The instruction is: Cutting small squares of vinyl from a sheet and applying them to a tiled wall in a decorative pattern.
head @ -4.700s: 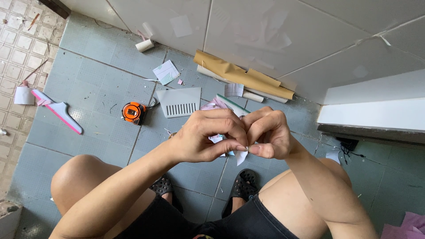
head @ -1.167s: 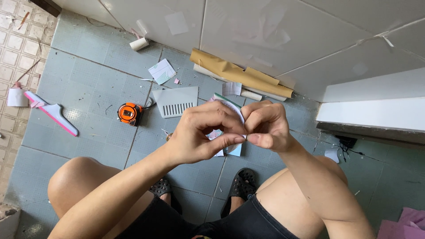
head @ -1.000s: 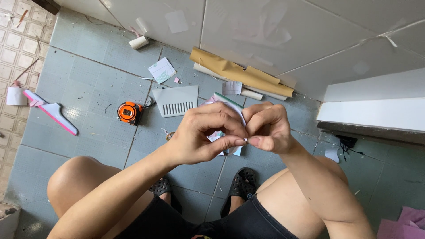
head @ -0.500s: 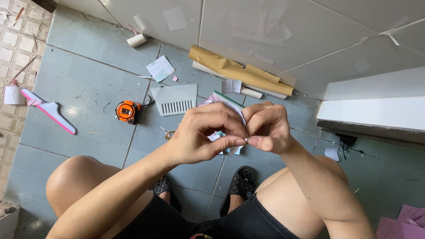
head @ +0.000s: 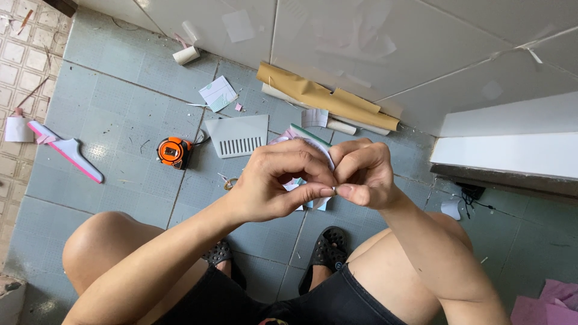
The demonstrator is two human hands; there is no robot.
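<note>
left hand [head: 274,183]: fingers curling in, thumb + forefinger pinching a small white strip [head: 322,157] right at the tips; gripping, not slack.
right hand [head: 364,174]: also closing on the same strip from the other side, thumb tip pressing up against the left thumb; both hands touching.
strip: sitting between the two hands, held up in the air over the floor [head: 120,114], above the person's knees; only a thin curved edge showing, rest hidden behind fingers.
change: vs approx 5 s back, hands staying locked together in nearly the same spot; the pinch is looking tighter + thumbs now meeting tip to tip. over the last sec hardly anything moving but the camera.
meaning: judging by that, the fiddly picking at the strip's edge is still going on, no clear peel or split showing yet.
nearby: orange tape measure [head: 172,151] lying on the floor to the left, grey toothed spreader [head: 238,135] just beside it, pink squeegee [head: 66,150] further left.
wall side: tan paper roll [head: 325,99] lying along the wall base.
feet: black sandals [head: 325,253] under the hands.
</note>
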